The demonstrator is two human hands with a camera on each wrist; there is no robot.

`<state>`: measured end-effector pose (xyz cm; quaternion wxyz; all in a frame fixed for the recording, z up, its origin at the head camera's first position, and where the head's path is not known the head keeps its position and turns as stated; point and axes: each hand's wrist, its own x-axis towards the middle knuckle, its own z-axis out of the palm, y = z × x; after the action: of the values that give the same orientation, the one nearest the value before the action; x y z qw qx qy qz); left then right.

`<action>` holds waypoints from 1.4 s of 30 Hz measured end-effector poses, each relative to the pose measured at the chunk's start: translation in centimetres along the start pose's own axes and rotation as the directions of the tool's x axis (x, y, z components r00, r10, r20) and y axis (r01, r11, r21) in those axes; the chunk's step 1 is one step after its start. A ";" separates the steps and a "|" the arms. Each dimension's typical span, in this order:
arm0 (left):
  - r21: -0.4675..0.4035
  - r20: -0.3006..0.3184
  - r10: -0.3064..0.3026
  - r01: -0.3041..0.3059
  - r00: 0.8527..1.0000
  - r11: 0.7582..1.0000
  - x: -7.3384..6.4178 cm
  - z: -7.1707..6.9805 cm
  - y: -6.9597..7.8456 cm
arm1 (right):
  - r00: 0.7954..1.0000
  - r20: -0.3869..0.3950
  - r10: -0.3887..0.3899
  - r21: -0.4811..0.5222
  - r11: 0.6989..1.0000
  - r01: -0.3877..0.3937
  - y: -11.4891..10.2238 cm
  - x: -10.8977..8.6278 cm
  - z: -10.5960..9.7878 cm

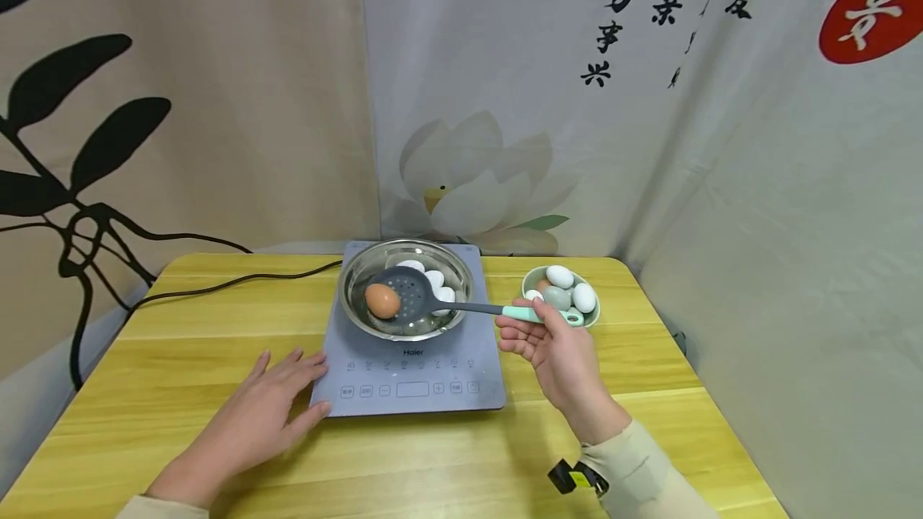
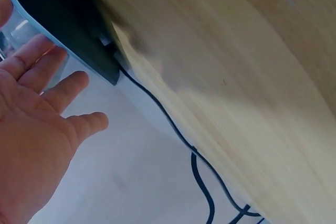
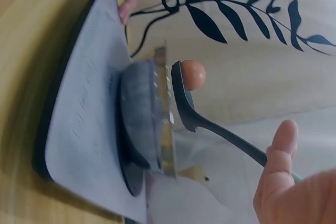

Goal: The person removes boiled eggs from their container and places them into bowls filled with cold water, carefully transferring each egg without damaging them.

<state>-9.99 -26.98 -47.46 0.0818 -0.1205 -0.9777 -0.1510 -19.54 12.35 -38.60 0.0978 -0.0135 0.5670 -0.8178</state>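
Observation:
My right hand (image 1: 562,359) grips the mint handle of a dark grey slotted spoon (image 1: 407,295). A brown egg (image 1: 382,301) sits in the spoon's head, which the right wrist view shows raised above the rim of a steel bowl (image 3: 144,114). Several white eggs (image 1: 435,279) lie inside that bowl, partly hidden by the spoon. The bowl stands on a grey induction cooker (image 1: 411,371). With fingers spread, my left hand (image 1: 259,411) touches the cooker's left edge. Close behind the right hand is a small green bowl (image 1: 530,283) of several eggs, mostly white, partly covered by the handle.
Everything stands on a yellow wooden table (image 1: 238,319). A black cord (image 1: 238,283) runs from the cooker's back left across the tabletop and over its left edge. Printed fabric (image 1: 461,86) hangs behind and to the right of the table.

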 end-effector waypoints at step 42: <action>0.005 -0.006 0.010 -0.010 1.000 1.000 0.0 0.1 -0.2 | 0.771 -0.343 -0.537 -0.505 0.797 0.331 -1.4 -6.3 -13.8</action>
<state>-10.02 -27.15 -47.62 0.0858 -0.1246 -0.9773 -0.1483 -15.44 26.71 -41.72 -0.2442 0.0303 0.7145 -0.6550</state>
